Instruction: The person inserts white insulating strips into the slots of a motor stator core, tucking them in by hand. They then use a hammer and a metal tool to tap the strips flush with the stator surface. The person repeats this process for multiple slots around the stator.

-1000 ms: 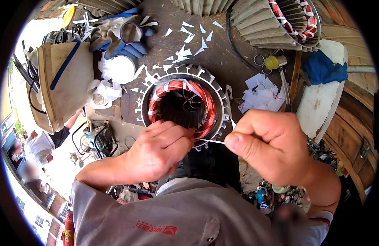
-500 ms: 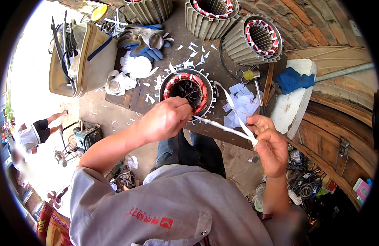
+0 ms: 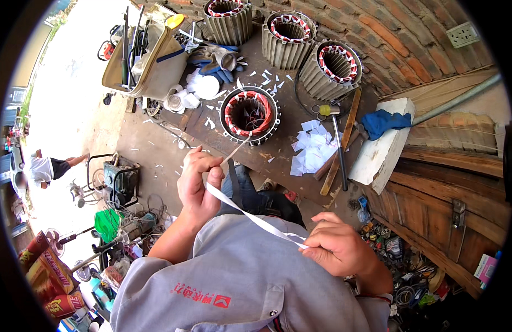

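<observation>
In the head view, looking down, I see a person in a grey shirt at a brown worktop (image 3: 296,114), a length of white tape (image 3: 255,219) stretched between two bare hands. The left hand (image 3: 198,185) is raised in front of the worktop's near edge, its fingers pinched narrow on the tape. The right hand (image 3: 338,248) is lower, in front of the shirt, its thumb and fingers closed on the tape farther along. From the left hand a thin, twisted stretch runs up to the near side of a red coil ring (image 3: 229,117), which sits inside a round motor stator (image 3: 274,123) with a toothed rim, standing on the worktop near its front.

Behind it stand three grey finned motor housings, each with a red-and-white winding inside. To the right lie white paper slips (image 3: 314,146), a dark-handled hammer (image 3: 343,166) and a wooden strip (image 3: 350,120). Behind and to the left are blue-and-grey work gloves (image 3: 214,59) and a cream plastic bucket (image 3: 163,71) of tools.
</observation>
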Available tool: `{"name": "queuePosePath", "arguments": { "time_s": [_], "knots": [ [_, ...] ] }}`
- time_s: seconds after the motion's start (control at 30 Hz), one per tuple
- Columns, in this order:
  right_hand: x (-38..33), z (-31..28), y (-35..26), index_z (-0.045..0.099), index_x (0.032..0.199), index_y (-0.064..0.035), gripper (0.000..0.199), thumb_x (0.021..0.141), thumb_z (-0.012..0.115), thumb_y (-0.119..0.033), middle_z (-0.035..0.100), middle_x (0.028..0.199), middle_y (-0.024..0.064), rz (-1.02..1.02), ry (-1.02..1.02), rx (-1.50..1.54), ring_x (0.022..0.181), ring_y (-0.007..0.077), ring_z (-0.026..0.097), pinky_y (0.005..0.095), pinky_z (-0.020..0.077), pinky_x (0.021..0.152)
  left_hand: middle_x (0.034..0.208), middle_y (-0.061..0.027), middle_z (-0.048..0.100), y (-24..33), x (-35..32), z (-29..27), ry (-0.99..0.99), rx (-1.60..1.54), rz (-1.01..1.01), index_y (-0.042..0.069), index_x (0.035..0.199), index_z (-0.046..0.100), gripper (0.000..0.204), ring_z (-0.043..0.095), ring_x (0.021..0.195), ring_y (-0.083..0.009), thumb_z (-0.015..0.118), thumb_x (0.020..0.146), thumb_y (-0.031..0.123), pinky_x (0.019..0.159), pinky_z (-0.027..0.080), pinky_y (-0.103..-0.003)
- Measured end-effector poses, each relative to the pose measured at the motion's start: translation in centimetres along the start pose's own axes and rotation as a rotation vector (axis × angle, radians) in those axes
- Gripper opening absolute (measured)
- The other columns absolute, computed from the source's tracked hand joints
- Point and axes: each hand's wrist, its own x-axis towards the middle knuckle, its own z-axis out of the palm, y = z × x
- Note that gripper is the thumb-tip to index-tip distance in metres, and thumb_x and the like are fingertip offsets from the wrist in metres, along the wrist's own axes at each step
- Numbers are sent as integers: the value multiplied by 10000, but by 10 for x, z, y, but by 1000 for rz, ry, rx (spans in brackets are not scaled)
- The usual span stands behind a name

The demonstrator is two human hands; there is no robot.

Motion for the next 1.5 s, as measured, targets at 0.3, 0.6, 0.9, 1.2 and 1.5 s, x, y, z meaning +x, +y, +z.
{"name": "queuePosePath", "arguments": {
  "time_s": [0.3,0.6,0.9,1.2,1.5],
  "knots": [
    [-24,-9,50,723,844,-38,102,759,777,-21,614,792,55,-97,130,-331,788,257,593,414,462,839,854,-30,542,24,-61,-34,240,-37,-272,-14,1033,620,125,446,695,-84,598,1002,104,696,391,-232],
    [13,-14,97,726,952,-22,164,791,751,-2,601,771,65,-91,388,-622,799,243,585,364,456,768,837,-42,577,17,-46,-46,31,-104,-348,-24,969,626,117,471,725,-95,628,977,93,653,368,-241],
    [64,2,101,650,985,81,384,1044,493,-264,676,1025,202,-73,562,289,917,253,646,385,502,896,1333,-116,566,-18,3,-66,-909,216,-232,92,1150,687,456,500,1236,-315,836,728,176,972,470,-424],
    [133,25,68,450,559,-76,468,766,841,-227,422,575,46,-377,45,-125,512,249,469,375,410,524,958,-44,695,-23,41,20,-670,-953,-1098,-12,1117,670,266,622,797,-79,667,983,217,693,503,-208],
    [121,13,49,664,900,13,146,823,781,-31,633,706,92,347,214,-82,560,155,596,303,456,507,1032,-124,722,-41,11,33,-303,-1402,-1347,-13,1087,661,194,723,924,-180,607,1002,152,790,607,-267]
  ]
}}
